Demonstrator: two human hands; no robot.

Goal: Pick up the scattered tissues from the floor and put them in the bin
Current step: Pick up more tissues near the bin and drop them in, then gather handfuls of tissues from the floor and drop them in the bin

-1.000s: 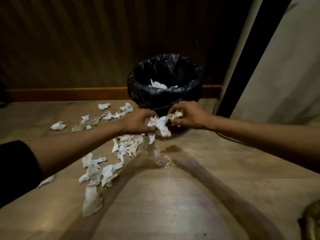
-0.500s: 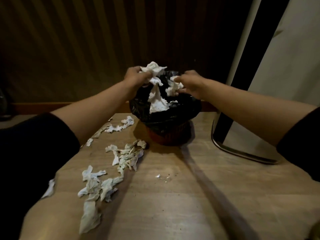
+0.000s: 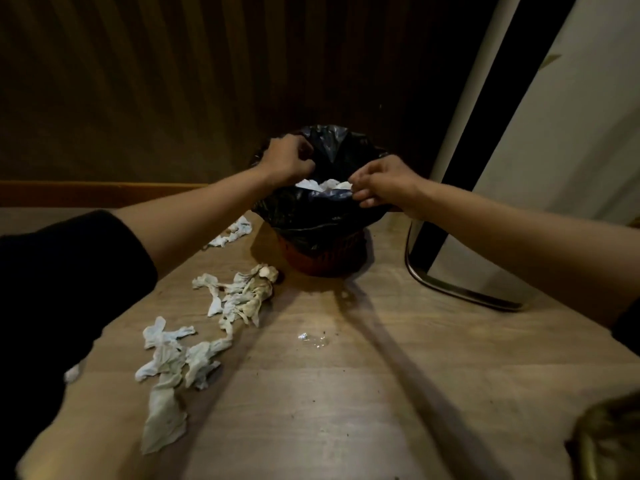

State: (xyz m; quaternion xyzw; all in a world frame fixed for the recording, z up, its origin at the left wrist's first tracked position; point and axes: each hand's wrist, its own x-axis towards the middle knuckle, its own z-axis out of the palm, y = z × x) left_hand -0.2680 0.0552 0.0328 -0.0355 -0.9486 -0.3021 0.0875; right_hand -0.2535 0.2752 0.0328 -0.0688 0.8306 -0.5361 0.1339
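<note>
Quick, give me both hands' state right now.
Left hand: fingers curled over the bin, holding nothing visible.
Right hand: pinching the black liner's near rim.

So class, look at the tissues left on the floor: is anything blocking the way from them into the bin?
Nothing visible blocks it. The tissues lie on bare floor just left of the bin, whose top is open. Both hands are at its rim, the left hand and the right hand.
</note>
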